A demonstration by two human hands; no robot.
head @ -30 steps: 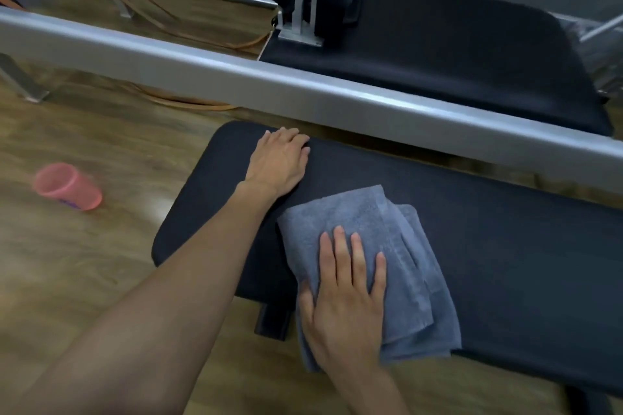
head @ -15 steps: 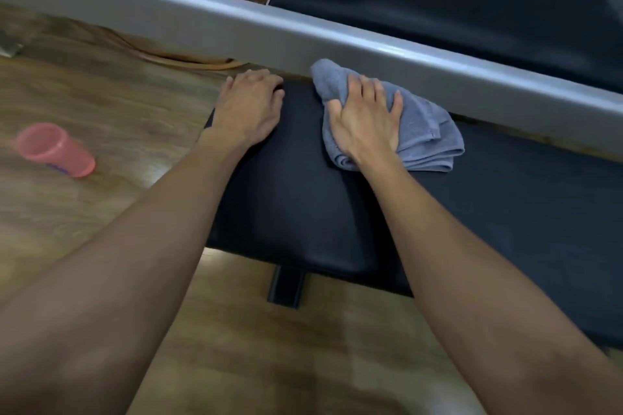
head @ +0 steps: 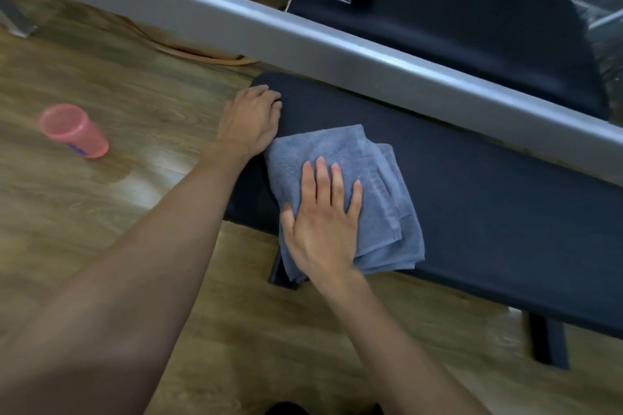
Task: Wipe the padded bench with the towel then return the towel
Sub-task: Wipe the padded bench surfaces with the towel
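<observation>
My right hand (head: 323, 222) lies flat, fingers spread, pressing the towel (head: 340, 192) on the bench (head: 488, 212) near its left end. My left hand (head: 251, 121) is open, bracing the end. Towel overhangs the near edge and could slip off. Rail (head: 303, 34) blocks the far side; cup (head: 72, 130) on floor.

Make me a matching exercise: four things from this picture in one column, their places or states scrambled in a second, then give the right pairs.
Things
1. towel
2. left hand
3. right hand
4. pink cup

Places or states
A. on the wooden floor, off the bench
B. pressed flat on the towel
C. folded, lying on the padded bench
D. resting on the bench's end, beside the towel

Pairs: 1-C, 2-D, 3-B, 4-A
</observation>
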